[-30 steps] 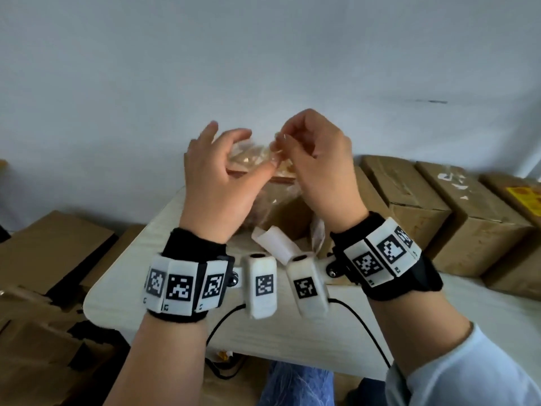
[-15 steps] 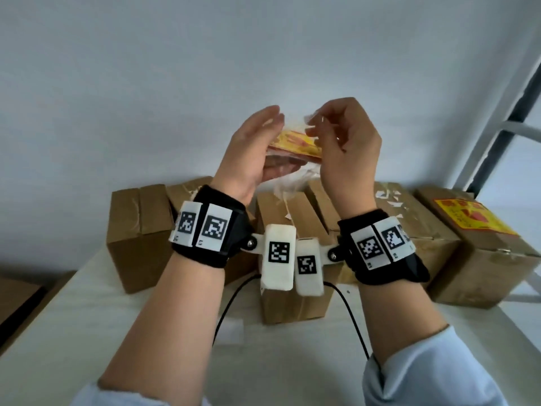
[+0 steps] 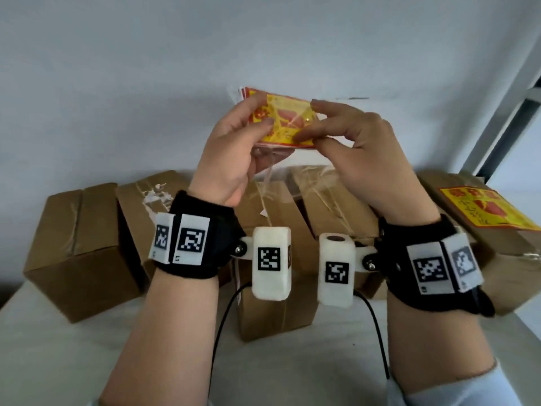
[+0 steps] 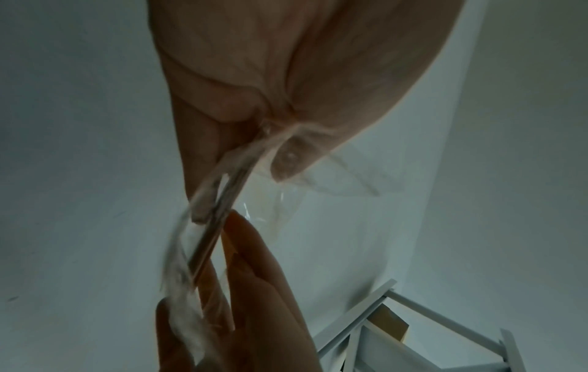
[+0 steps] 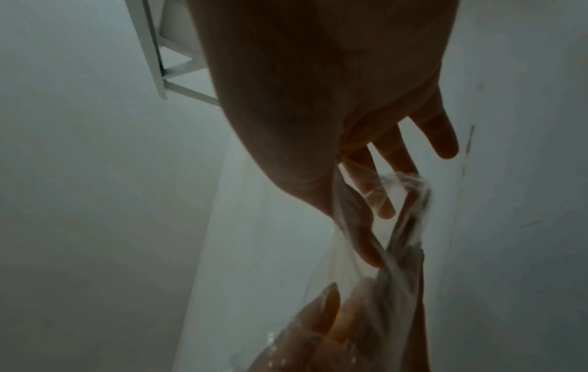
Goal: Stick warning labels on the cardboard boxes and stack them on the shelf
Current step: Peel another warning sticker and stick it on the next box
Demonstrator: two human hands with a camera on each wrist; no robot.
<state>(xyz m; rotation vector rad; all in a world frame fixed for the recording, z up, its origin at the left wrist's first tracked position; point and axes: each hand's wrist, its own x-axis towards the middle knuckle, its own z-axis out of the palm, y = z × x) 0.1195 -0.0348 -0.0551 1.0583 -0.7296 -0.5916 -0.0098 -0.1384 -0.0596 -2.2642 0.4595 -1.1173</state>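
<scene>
Item held: a stack of yellow-and-red warning labels [image 3: 281, 124] in a clear plastic bag [image 3: 265, 159], raised in front of you at chest height, above the boxes.

Your left hand [image 3: 231, 153]: fingers behind the stack's left end, thumb pressed on its front face, so the stack is pinched between them. The loose bag hangs down past the palm.

Your right hand [image 3: 354, 148]: thumb and forefinger pinch the stack's right edge; the other fingers are spread and relaxed, touching nothing. In the right wrist view the bag [image 5: 404, 226] runs between thumb and fingers; in the left wrist view the stack [image 4: 210, 241] shows edge-on between the fingers of both hands.

Below your wrists: a row of brown cardboard boxes [image 3: 76, 247] on a white counter [image 3: 87, 353], standing close side by side against the wall. The far right box [image 3: 497, 259] carries a yellow-and-red label [image 3: 491, 212] on its top face; the others show torn tape.

Room: plain pale wall [image 3: 146, 68] behind; a white metal shelf frame [image 3: 509, 106] at the right edge. Black cables [image 3: 222, 326] hang from your wrist cameras.
</scene>
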